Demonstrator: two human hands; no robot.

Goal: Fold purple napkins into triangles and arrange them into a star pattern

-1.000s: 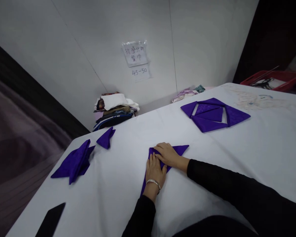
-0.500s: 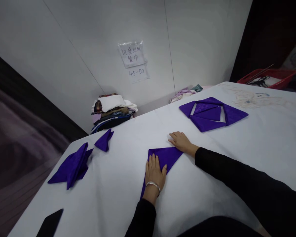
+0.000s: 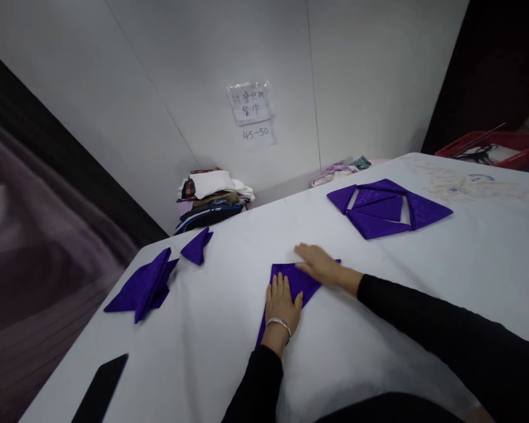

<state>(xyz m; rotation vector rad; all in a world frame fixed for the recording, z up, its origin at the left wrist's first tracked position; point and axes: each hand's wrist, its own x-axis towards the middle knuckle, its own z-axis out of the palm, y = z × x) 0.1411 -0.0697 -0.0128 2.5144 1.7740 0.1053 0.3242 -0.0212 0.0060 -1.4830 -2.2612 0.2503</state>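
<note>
A purple cloth napkin [image 3: 306,281], folded into a triangle, lies on the white-covered table [image 3: 229,329] in front of me. My left hand [image 3: 283,302], with a silver bangle at the wrist, rests flat on the napkin's left part, fingers stretched out. Across its right part, near the far edge, lies my right hand [image 3: 317,263], its fingers extended and slightly blurred. One corner of the cloth shows beyond the right wrist. The stretch beneath both palms is hidden.
Folded purple pieces form a diamond arrangement [image 3: 427,210] at the back right. A fish-like purple folded shape [image 3: 147,285] and a small purple piece [image 3: 197,247] lie left. A black flat object [image 3: 100,388] sits front left. Behind are stacked clothes [image 3: 214,202] and a red basket [image 3: 520,150].
My right hand has slid left over the napkin from its right corner, uncovering that corner. My left hand stays flat on the cloth. The camera view has shifted slightly.
</note>
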